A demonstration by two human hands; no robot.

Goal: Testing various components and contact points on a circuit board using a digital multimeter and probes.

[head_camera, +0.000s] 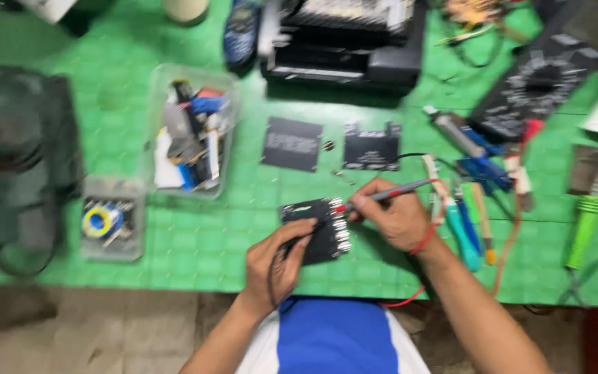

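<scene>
My left hand (278, 260) gripped the black probe and steadied the board (316, 230) on the green surface (195, 235) just before me. My right hand (392, 218) pinched the red probe (382, 196), its tip touching the board's connectors. Tools (469, 221) lay just right of that hand.

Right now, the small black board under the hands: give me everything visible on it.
The small black board looks like a flat, dark circuit board lying on the green mat near the table's front edge. A row of shiny metal connectors lines its right edge. The left hand rests on its lower left side with a black probe lead; the right hand presses the red-tipped probe to its upper right corner. Blur hides finer detail.
</scene>
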